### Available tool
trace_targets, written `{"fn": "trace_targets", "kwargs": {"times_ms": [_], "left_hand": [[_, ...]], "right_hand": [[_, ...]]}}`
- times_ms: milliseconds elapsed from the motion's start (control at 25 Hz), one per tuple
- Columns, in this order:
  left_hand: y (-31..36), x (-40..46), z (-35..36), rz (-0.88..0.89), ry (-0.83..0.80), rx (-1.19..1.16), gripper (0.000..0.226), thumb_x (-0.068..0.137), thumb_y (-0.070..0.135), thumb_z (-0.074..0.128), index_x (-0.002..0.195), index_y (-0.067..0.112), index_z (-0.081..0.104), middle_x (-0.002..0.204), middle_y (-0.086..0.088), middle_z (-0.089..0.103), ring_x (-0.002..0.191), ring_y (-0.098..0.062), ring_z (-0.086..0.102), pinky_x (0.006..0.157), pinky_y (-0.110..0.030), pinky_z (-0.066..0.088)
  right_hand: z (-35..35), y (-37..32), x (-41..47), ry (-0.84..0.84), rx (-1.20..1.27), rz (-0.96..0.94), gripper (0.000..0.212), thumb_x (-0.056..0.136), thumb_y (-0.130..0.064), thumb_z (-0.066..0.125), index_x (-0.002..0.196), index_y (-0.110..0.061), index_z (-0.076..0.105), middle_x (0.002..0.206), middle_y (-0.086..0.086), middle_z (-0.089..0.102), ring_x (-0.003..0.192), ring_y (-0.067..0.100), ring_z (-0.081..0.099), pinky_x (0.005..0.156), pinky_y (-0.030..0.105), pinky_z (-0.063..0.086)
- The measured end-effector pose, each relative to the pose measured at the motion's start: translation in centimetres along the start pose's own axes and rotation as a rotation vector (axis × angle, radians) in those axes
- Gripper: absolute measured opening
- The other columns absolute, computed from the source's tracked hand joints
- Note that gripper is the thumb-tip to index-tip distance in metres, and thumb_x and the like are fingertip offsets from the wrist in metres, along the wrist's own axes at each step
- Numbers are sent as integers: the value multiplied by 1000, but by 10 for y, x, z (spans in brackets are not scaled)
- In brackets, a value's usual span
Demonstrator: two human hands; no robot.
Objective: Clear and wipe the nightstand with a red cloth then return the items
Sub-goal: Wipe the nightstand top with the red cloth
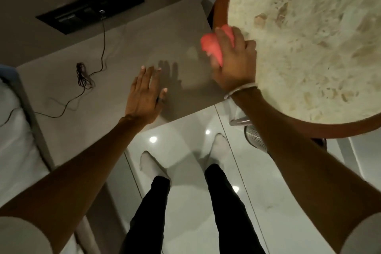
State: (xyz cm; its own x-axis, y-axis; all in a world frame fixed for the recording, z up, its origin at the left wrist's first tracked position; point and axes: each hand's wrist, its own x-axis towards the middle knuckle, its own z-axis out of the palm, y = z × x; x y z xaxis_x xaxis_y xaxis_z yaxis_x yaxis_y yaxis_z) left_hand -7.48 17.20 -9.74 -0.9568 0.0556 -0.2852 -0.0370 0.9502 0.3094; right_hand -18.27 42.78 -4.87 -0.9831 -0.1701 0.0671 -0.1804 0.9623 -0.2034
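Note:
The nightstand (115, 51) is a beige flat top running from centre to left, against the wall. My right hand (233, 62) holds a bunched red cloth (212, 45) above the nightstand's right end, close to the rim of a round table. My left hand (144, 93) hovers flat over the nightstand's front part, fingers spread, holding nothing; its shadow falls on the top. A black cable (84, 76) lies coiled on the nightstand's left part.
A round stone-topped table (309, 37) with a brown rim stands at the right, right beside the nightstand. A black switch panel (90, 4) is on the wall, the cable plugged in. A white bed (12, 130) lies left. A perforated metal bin (255, 138) sits under the table.

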Motion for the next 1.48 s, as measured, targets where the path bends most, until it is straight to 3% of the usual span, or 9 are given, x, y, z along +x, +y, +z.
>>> {"fn": "trace_targets", "kwargs": {"times_ms": [360,520,640,800,920,1080,1240,1400,1480], "left_hand": [[-83,42,56,-256,-62,49,74,102,67,14,167,37,-4,177,-1,-12,162,-36,-12,129,-61,-9],[-102,87,54,-394,99,31,71,104,71,16,166,42,-3,177,-1,-7,162,-38,-9,128,-65,-6],[-104,104,52,-436,170,42,70,104,71,18,166,43,1,178,-2,-3,163,-38,-5,128,-65,-1],[-107,101,49,-432,141,11,72,103,70,23,166,43,1,178,-2,-4,163,-36,-6,128,-64,0],[-108,102,44,-437,127,-19,72,104,69,26,166,43,3,178,-2,-3,163,-36,-6,128,-64,-1],[-107,101,45,-437,103,-26,71,104,69,25,166,42,2,178,-2,-5,163,-35,-7,129,-63,-2],[-108,101,45,-436,115,-30,71,104,69,27,166,42,4,178,-3,-3,163,-37,-5,128,-63,-2],[-107,100,46,-426,130,-14,71,104,69,26,166,42,5,178,-4,-2,163,-38,-5,127,-63,-4],[-104,100,46,-414,125,-15,71,104,70,22,166,41,5,178,-4,-1,163,-39,-5,126,-62,-5]], "right_hand": [[161,-50,-32,-234,-67,-542,68,101,-64,38,158,-30,31,169,9,25,155,36,25,121,68,16],[168,-71,42,-127,22,-10,64,101,-59,31,159,-32,28,170,9,22,157,37,19,122,70,11],[179,-74,79,-234,-5,-527,64,100,-59,31,159,-36,26,171,5,19,158,35,17,124,66,11],[181,-90,138,-127,24,156,67,98,-60,25,160,-32,25,171,9,18,157,38,18,124,66,11],[184,-97,139,-164,4,-156,64,99,-58,31,159,-33,28,170,6,23,156,36,22,125,63,13],[179,-110,156,-77,146,616,69,97,-57,31,160,-31,24,170,7,20,157,37,18,123,63,18],[174,-106,110,-206,50,-167,66,98,-54,33,159,-30,29,169,9,23,156,38,20,124,62,16],[164,-76,49,-146,113,227,63,102,-56,32,158,-27,31,168,11,25,155,41,21,123,63,20],[162,-62,12,-228,29,-27,64,103,-58,30,159,-28,29,169,10,23,156,40,19,124,61,18]]}}
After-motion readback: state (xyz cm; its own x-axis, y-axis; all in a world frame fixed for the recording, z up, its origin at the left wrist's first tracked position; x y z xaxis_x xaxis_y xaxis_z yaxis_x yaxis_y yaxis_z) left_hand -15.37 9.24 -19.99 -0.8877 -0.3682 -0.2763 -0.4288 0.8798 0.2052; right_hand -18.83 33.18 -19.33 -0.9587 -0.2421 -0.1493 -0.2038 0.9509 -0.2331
